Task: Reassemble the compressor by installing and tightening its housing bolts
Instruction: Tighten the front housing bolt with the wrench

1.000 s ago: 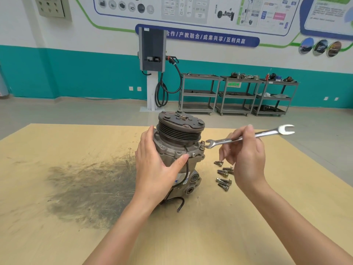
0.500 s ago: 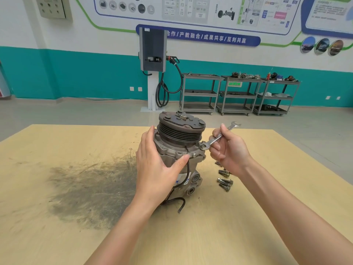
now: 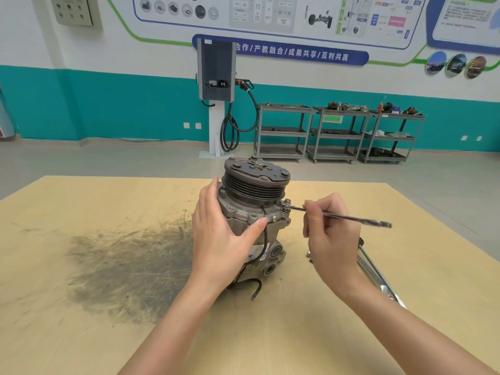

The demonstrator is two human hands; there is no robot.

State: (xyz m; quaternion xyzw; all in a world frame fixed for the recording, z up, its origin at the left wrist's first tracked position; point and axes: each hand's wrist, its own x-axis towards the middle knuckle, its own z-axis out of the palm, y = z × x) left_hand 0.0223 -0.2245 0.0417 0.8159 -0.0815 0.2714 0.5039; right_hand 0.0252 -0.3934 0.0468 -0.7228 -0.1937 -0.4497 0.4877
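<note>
my left hand [image 3: 221,239] is wrapped round the near-left side of the compressor [image 3: 253,212], thumb pressed across its housing flange, holding it upright on its end near the middle of the tabletop [image 3: 81,334]. my right hand [image 3: 331,234] grips the shank of the wrench [image 3: 343,217], whose head sits on the housing bolt [image 3: 287,205] at the flange's right edge. the likely trouble, as i judge it: the wrench sits at a shallow angle, so a hard pull could slip it off the bolt head and round the corners. the compressor stands tall on a narrow base, so the same pull could tip or twist it if my left hand slackens. another long tool [image 3: 376,272] lies just beside my right wrist.
</note>
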